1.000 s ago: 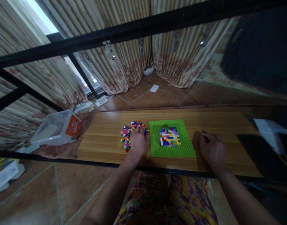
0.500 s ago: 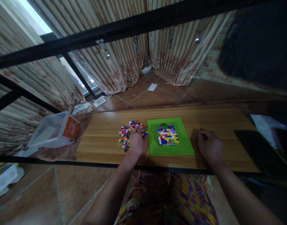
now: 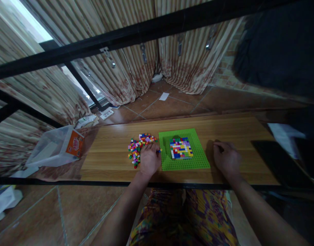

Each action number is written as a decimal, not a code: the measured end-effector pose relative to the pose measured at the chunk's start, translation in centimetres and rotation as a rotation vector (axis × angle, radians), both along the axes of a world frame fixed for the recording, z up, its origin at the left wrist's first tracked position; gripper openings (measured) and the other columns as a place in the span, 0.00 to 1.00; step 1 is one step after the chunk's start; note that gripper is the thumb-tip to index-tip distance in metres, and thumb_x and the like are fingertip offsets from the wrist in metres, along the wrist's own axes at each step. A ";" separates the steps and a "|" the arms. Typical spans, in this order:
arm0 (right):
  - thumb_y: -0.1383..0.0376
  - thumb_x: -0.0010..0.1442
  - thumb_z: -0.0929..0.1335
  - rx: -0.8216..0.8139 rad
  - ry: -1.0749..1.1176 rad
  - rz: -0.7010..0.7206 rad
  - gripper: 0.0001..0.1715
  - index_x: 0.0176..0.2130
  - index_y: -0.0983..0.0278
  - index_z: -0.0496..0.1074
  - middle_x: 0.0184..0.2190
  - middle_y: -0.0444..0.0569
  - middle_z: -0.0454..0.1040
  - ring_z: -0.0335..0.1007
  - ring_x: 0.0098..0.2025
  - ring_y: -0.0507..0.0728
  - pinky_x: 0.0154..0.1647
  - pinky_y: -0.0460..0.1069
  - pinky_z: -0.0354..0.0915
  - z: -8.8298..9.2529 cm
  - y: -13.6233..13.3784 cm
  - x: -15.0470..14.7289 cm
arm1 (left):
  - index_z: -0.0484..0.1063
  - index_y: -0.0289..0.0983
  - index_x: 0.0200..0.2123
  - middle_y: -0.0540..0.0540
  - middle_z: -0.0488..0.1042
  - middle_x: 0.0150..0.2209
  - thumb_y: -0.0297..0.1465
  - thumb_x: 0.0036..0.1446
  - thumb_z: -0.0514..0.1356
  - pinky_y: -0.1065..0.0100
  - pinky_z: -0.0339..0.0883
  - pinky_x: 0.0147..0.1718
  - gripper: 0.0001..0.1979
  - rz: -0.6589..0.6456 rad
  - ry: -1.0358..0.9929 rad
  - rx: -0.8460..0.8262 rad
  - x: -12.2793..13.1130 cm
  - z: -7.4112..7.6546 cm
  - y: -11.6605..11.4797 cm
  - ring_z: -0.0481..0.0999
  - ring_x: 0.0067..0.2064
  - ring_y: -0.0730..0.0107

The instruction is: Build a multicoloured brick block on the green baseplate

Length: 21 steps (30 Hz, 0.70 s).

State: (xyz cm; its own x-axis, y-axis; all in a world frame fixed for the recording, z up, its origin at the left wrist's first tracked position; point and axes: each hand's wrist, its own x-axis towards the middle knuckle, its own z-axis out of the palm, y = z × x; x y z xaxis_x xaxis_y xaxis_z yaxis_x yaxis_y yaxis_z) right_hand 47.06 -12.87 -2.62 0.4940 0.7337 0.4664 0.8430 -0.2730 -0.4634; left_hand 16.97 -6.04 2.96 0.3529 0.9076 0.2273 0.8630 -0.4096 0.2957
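Observation:
My left hand (image 3: 150, 159) is closed, fingers curled down at the right side of a loose pile of small coloured toy bricks (image 3: 135, 147). A bit of blue and yellow brick shows by its fingertips; whether it is gripped is hidden. To the right lies a green studded baseplate (image 3: 201, 157). On the plate is a square mosaic of multicoloured bricks (image 3: 181, 148). My right hand (image 3: 227, 159) rests on the table right of the plate, closed in a loose fist with thumb and forefinger together. Anything inside it is hidden.
The wooden table (image 3: 110, 140) has a dark front edge. A clear plastic box (image 3: 54, 145) with an orange label stands left. A dark flat object (image 3: 280, 164) lies right, near some white paper (image 3: 282, 136). A black metal bar (image 3: 157, 29) crosses above, before striped curtains.
My left hand has turned slightly, its fingers curling more tightly at the pile's right side. My right hand stays beside the plate. The whole view has shifted a little.

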 end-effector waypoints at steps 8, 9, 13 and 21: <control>0.57 0.62 0.62 0.003 -0.008 0.001 0.20 0.37 0.66 0.78 0.35 0.56 0.78 0.72 0.35 0.60 0.37 0.52 0.66 -0.1 0.1 0.1 | 0.73 0.35 0.39 0.39 0.77 0.41 0.25 0.57 0.55 0.59 0.67 0.47 0.09 0.009 0.155 -0.028 1.3 0.5 -0.2 0.75 0.46 0.56; 0.57 0.62 0.62 0.004 -0.006 0.001 0.20 0.37 0.66 0.78 0.35 0.56 0.78 0.72 0.36 0.60 0.37 0.52 0.66 -0.1 0.1 0.1 | 0.73 0.35 0.39 0.38 0.77 0.42 0.24 0.57 0.55 0.59 0.67 0.46 0.09 0.021 0.155 -0.031 1.3 0.4 -0.1 0.75 0.47 0.56; 0.57 0.62 0.62 0.011 0.000 0.012 0.20 0.36 0.66 0.78 0.35 0.56 0.78 0.73 0.37 0.61 0.37 0.52 0.66 -0.1 0.1 0.1 | 0.72 0.35 0.41 0.37 0.77 0.41 0.22 0.59 0.52 0.62 0.69 0.41 0.11 0.066 0.105 -0.058 1.2 0.5 -0.3 0.77 0.44 0.57; 0.57 0.62 0.62 -0.011 0.002 0.014 0.20 0.38 0.66 0.78 0.37 0.56 0.77 0.73 0.36 0.60 0.37 0.53 0.66 -0.2 0.0 0.1 | 0.73 0.37 0.42 0.44 0.78 0.34 0.28 0.59 0.55 0.66 0.69 0.35 0.09 0.107 -0.523 -0.283 -0.3 -0.2 -0.7 0.77 0.34 0.66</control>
State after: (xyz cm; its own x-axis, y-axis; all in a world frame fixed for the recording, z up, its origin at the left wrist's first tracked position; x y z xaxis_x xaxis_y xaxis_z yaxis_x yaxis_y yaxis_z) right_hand 47.19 -12.88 -2.79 0.4844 0.7455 0.4577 0.8460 -0.2660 -0.4621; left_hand 16.63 -6.78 2.72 0.1632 0.9824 0.0907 0.6056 -0.1723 0.7769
